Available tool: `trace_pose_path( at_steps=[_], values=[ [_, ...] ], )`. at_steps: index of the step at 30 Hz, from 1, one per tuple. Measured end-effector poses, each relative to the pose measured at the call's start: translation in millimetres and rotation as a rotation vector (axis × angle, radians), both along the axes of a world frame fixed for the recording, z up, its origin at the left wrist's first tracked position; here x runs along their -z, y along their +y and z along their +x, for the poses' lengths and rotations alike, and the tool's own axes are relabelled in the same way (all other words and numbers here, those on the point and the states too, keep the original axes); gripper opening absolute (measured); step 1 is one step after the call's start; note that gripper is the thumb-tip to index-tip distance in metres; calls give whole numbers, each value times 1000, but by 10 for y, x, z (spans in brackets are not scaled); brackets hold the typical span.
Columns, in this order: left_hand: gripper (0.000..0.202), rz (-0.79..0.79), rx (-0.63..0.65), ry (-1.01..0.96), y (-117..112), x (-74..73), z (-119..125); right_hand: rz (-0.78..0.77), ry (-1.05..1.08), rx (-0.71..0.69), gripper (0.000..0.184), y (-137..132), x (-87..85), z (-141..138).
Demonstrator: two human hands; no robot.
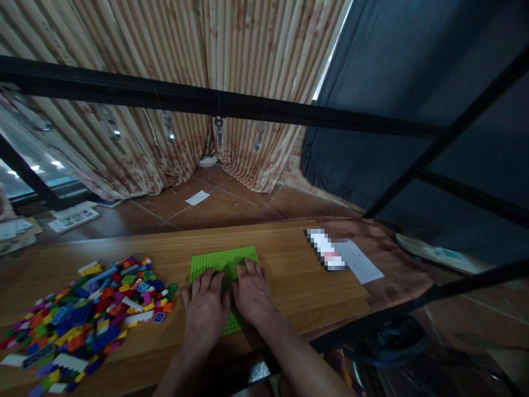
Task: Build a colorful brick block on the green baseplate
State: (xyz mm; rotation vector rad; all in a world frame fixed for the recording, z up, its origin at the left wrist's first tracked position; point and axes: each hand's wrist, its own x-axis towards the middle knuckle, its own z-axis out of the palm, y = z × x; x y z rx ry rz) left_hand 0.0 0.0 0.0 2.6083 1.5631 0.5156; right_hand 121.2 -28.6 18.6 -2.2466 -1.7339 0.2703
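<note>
A bright green studded baseplate (223, 260) lies flat on the wooden table (289, 286), near its front edge. My left hand (205, 311) rests palm down on the plate's near left part, fingers stretched out. My right hand (252, 295) lies flat beside it on the plate's near right part, fingers also spread. Neither hand holds anything. The near half of the plate is hidden under both hands.
A wide heap of several mixed-colour bricks (86, 314) covers the table's left side. A white paper sheet (357, 262) lies at the right. Black metal bars (215, 105) cross overhead. Striped curtains (165, 82) hang behind, above a tiled floor (223, 207).
</note>
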Motion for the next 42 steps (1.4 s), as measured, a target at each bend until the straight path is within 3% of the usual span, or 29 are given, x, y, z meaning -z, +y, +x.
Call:
trace_pose_path(
  at_steps=[42],
  values=[
    [33, -78, -6, -81, -30, -26, 21, -52, -39, 9, 36, 5, 35, 20]
  ],
)
